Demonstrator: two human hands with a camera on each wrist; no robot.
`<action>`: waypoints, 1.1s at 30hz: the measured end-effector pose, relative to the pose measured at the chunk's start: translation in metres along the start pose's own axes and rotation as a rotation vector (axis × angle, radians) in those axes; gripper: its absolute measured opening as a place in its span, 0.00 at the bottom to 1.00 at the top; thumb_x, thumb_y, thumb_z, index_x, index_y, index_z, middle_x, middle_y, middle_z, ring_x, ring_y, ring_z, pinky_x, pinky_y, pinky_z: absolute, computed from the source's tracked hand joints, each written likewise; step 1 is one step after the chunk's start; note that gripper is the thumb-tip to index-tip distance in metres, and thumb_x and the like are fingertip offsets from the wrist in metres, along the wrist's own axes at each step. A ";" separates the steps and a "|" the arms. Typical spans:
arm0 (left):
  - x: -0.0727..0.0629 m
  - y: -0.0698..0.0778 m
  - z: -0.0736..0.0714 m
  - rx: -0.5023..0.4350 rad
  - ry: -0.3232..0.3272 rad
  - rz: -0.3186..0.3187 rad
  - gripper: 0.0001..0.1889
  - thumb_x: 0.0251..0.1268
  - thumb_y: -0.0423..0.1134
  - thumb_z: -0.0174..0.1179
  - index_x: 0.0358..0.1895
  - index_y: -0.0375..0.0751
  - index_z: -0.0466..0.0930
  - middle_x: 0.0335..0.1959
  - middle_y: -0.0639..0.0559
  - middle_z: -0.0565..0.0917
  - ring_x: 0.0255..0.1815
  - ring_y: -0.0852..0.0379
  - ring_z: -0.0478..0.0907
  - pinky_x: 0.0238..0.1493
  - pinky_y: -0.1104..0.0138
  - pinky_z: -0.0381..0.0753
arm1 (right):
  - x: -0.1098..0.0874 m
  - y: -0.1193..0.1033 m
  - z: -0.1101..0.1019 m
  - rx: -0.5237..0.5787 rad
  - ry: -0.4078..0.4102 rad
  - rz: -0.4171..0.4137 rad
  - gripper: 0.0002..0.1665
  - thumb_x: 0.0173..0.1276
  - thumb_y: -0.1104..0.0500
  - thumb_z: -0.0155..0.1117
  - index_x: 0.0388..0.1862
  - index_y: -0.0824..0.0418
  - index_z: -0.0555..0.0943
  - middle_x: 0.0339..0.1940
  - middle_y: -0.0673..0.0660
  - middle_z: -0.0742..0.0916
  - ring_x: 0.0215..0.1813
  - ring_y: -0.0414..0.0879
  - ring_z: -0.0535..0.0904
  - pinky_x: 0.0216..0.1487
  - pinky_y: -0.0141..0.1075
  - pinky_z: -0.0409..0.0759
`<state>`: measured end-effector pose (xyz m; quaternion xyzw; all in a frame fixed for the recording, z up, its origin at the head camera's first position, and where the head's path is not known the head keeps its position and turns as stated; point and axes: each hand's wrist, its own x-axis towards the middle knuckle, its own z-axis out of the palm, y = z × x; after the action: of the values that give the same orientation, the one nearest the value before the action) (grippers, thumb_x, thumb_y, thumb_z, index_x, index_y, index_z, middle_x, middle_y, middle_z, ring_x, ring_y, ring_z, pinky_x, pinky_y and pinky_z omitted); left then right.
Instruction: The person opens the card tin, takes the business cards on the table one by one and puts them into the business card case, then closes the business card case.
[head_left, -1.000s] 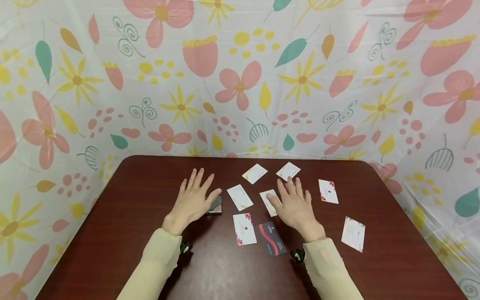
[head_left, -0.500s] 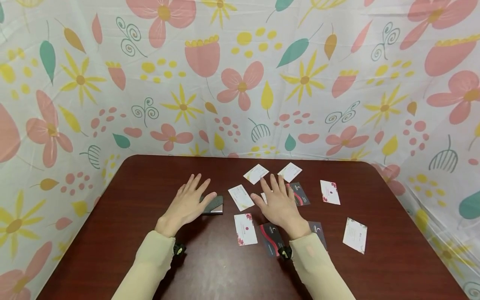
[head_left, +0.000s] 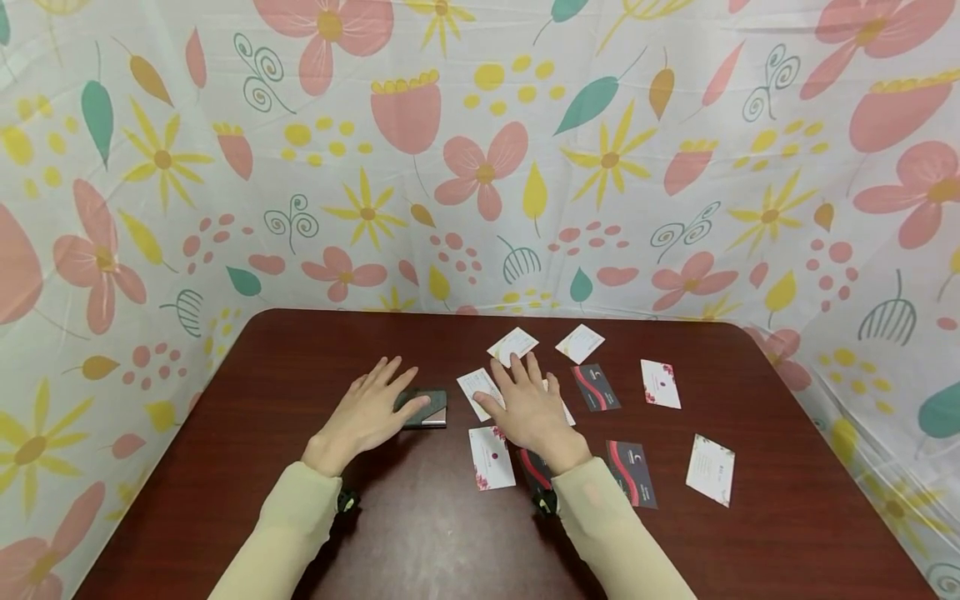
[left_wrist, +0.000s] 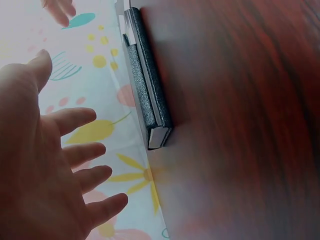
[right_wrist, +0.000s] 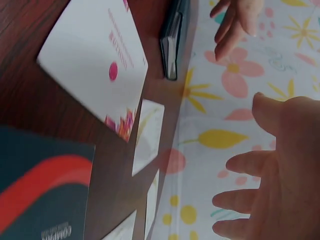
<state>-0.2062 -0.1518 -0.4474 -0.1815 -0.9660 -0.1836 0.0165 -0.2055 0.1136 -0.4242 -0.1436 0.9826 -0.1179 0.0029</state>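
In the head view my left hand (head_left: 363,417), fingers spread, hovers over the left part of a dark card holder (head_left: 433,402). The left wrist view shows this holder (left_wrist: 145,75) lying on the table with pale edges between its covers, apart from the fingers. My right hand (head_left: 534,417) is held palm down over the business cards, its fingers straight and holding nothing. Beneath it, a white card (head_left: 480,392), a red-flowered card (head_left: 491,460) and a dark card with a red stripe (head_left: 534,471) are partly covered.
Two white cards (head_left: 580,344) lie toward the back edge. To the right are dark striped cards (head_left: 597,387), a flowered white card (head_left: 660,384) and another white card (head_left: 710,471). A floral cloth (head_left: 480,167) hangs behind the brown table (head_left: 247,467).
My right hand has moved left over the cards, uncovering two dark striped cards on its right. The left hand has shifted slightly left and nearer. The cards and holder stay in place.
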 end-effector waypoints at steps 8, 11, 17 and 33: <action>-0.001 -0.002 -0.001 0.084 0.001 0.045 0.38 0.68 0.67 0.51 0.71 0.45 0.69 0.74 0.41 0.62 0.75 0.41 0.54 0.66 0.40 0.59 | 0.006 -0.015 0.008 -0.032 0.026 -0.012 0.41 0.72 0.32 0.50 0.75 0.53 0.66 0.75 0.63 0.65 0.77 0.64 0.51 0.67 0.64 0.57; -0.002 -0.003 -0.003 0.108 0.002 0.069 0.37 0.66 0.66 0.54 0.70 0.44 0.71 0.73 0.40 0.64 0.74 0.40 0.57 0.65 0.41 0.61 | 0.008 -0.020 0.011 -0.039 0.019 -0.023 0.40 0.71 0.33 0.52 0.73 0.54 0.68 0.74 0.62 0.66 0.76 0.64 0.53 0.66 0.63 0.58; -0.002 -0.006 -0.003 0.150 -0.002 0.105 0.36 0.63 0.64 0.59 0.67 0.43 0.74 0.70 0.40 0.69 0.71 0.40 0.62 0.64 0.43 0.64 | 0.010 -0.032 0.016 -0.031 -0.005 -0.062 0.37 0.71 0.37 0.56 0.71 0.55 0.72 0.73 0.63 0.68 0.75 0.63 0.55 0.65 0.63 0.61; -0.003 -0.009 -0.003 0.241 0.042 0.208 0.31 0.56 0.57 0.70 0.58 0.39 0.81 0.57 0.44 0.80 0.57 0.46 0.77 0.57 0.51 0.75 | 0.017 -0.051 0.028 0.032 0.099 -0.151 0.17 0.64 0.46 0.70 0.20 0.53 0.81 0.26 0.53 0.85 0.39 0.56 0.82 0.35 0.50 0.80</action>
<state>-0.2071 -0.1616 -0.4478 -0.2736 -0.9564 -0.0674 0.0771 -0.2065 0.0551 -0.4396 -0.2113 0.9658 -0.1407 -0.0523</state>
